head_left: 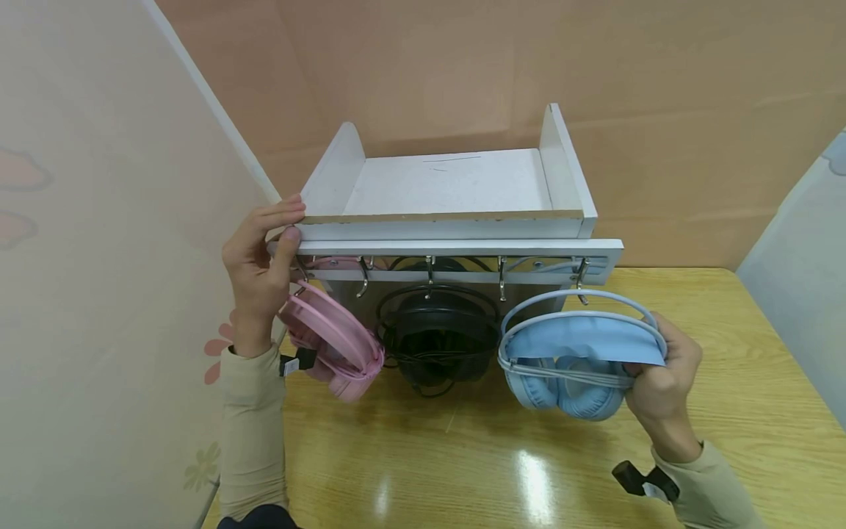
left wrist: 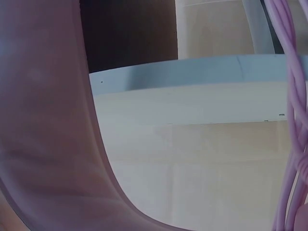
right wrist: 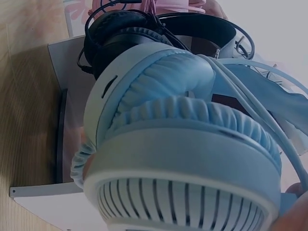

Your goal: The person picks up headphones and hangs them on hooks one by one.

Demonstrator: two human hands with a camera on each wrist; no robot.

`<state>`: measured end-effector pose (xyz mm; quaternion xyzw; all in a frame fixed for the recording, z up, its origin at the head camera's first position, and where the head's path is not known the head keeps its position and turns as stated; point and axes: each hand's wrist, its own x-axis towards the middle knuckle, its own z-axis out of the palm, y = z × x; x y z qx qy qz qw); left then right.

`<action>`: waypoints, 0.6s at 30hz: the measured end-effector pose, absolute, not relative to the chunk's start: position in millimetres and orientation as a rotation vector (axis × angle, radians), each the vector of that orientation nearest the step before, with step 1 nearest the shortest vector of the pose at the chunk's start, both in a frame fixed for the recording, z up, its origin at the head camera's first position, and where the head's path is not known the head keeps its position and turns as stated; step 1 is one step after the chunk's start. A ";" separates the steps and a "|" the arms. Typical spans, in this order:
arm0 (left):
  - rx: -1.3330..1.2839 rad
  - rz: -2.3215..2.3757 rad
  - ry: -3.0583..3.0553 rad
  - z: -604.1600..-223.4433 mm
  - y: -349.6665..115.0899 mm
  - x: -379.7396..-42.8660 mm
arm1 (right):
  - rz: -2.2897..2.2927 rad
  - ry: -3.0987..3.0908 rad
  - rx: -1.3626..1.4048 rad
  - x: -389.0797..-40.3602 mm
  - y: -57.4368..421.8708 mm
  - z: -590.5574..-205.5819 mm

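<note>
My left hand [head_left: 258, 264] grips the left end of a white shelf with a hook rail [head_left: 456, 246], fingers over the top and thumb at the front. Beneath that hand, pink headphones [head_left: 333, 334] hang tilted from the leftmost hook; their wide headband [left wrist: 43, 120] and bundled cord [left wrist: 293, 96] show in the left wrist view. With my right hand [head_left: 667, 378] I hold light blue headphones [head_left: 584, 338] by the right side of the headband. Their thin upper band overlaps the tip of the rightmost hook [head_left: 583, 279]. One slatted earcup [right wrist: 183, 168] fills the right wrist view.
Black headphones [head_left: 439, 319] hang at the middle hook, between the pink and blue pairs. Other metal hooks [head_left: 501, 279] line the rail on either side. The shelf stands on a wood-grain table [head_left: 476, 470] before a brown backing [head_left: 661, 147], with a pale wall [head_left: 119, 294] at left.
</note>
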<state>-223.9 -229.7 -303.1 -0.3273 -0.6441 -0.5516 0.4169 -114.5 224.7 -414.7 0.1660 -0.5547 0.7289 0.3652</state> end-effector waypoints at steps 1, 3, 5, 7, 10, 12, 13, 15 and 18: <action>-0.821 -1.385 -1.617 -303.1 -229.6 -223.9 | 1.871 -1.426 0.421 -114.6 224.6 -415.0; -0.820 -1.384 -1.620 -303.1 -229.4 -224.1 | 1.864 -1.425 0.410 -114.7 224.6 -415.6; -0.818 -1.384 -1.622 -303.2 -229.1 -224.2 | 1.857 -1.431 0.403 -114.6 224.9 -416.1; -0.815 -1.383 -1.624 -303.1 -228.9 -224.0 | 1.849 -1.443 0.409 -114.7 225.4 -416.6; -0.807 -1.379 -1.630 -302.4 -228.4 -222.6 | 1.857 -1.448 0.441 -115.2 226.4 -417.2; -0.806 -1.377 -1.631 -301.4 -228.0 -221.7 | 1.858 -1.455 0.460 -115.4 227.2 -417.6; -0.805 -1.375 -1.633 -300.8 -227.6 -221.2 | 1.858 -1.458 0.464 -115.4 227.6 -417.8; -0.808 -1.375 -1.634 -299.8 -227.0 -220.5 | 1.800 -1.512 0.442 -114.8 228.9 -418.6; -0.809 -1.375 -1.635 -299.2 -226.2 -220.5 | 1.668 -1.622 0.373 -113.1 230.4 -419.5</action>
